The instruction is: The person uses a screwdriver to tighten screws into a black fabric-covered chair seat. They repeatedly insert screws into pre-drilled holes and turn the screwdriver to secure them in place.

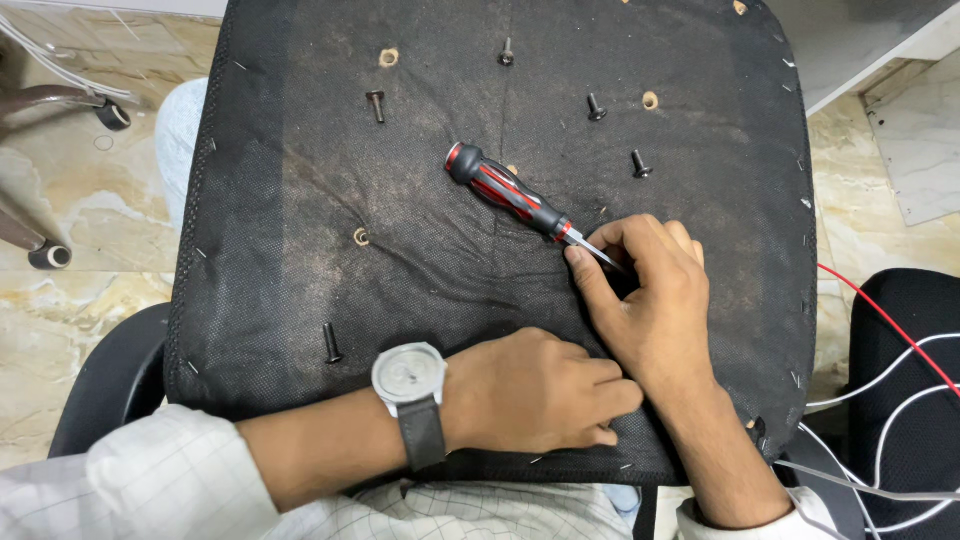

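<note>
A black fabric-covered chair seat underside (300, 240) lies flat before me. A red-and-black screwdriver (507, 191) lies on it, handle to the upper left. My right hand (650, 300) pinches its metal shaft near the tip. My left hand (540, 390), with a grey watch on the wrist, rests fisted on the fabric near the front edge, holding nothing that I can see. Several black screws lie loose on the seat, one (331, 343) at lower left, one (376, 104) at upper left, another (640, 164) right of the handle.
Bare screw holes (388, 57) show in the fabric. A chair armrest (105, 385) sits at lower left, caster wheels (112, 114) on the marble floor at left. Red and white cables (890, 350) run at right over another black seat.
</note>
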